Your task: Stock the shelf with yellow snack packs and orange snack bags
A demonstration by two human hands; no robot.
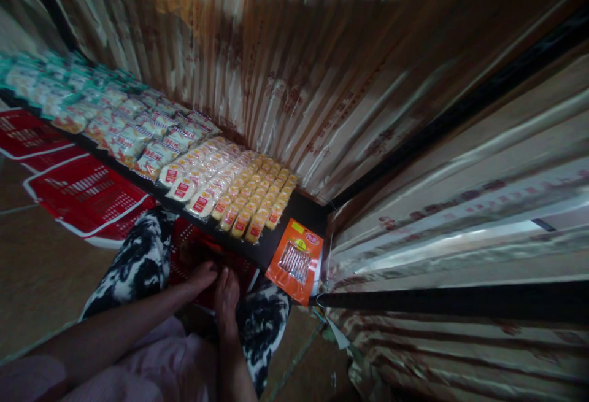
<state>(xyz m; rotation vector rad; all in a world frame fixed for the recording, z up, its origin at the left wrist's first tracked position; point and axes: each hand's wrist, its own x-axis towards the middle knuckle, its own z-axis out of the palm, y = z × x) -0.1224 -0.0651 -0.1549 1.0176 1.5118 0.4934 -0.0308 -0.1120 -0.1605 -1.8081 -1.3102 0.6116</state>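
Head view: two bare hands, left (205, 274) and right (227, 294), sit close together by a dark opening below a black shelf (307, 205); whether their fingers are apart is unclear. Nearby, the shelf bears a flat orange plastic packet (296, 261).

1 orange pkt (296, 261), dozens sm. pkts (248, 199)

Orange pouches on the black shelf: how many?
1. The orange pouch lies at the right-hand end of the black shelf, beside the yellow packs. No other shows; any underneath would be hidden.
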